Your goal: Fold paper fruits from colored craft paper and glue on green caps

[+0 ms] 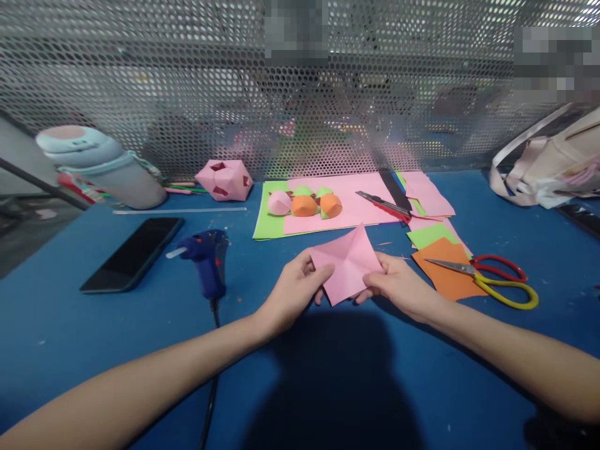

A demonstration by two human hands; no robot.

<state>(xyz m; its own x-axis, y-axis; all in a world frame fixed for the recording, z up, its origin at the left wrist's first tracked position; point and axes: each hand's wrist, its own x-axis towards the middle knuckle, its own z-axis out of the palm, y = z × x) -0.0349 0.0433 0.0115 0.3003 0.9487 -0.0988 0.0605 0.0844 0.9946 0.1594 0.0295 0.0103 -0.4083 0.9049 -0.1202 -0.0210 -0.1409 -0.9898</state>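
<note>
1. Perforated grey metal panel [187, 94] stands along the far edge of the blue table [117, 362].
2. Workpiece: square pink paper sheet [345, 265], creases meeting at its centre, held above the middle of the table, one corner pointing toward the far edge.
3. Left hand [290, 287]: nearly closed, thumb on top, fingers beneath, pinching the sheet's left side.
4. Right hand [403, 284]: nearly closed, with a matching pinch on the right side.
5. Technique, as judged: hold both sides lightly and evenly; let existing creases guide the bend; apply pressure along crease lines only, since squeezing the flat facets could add stray folds.
</note>
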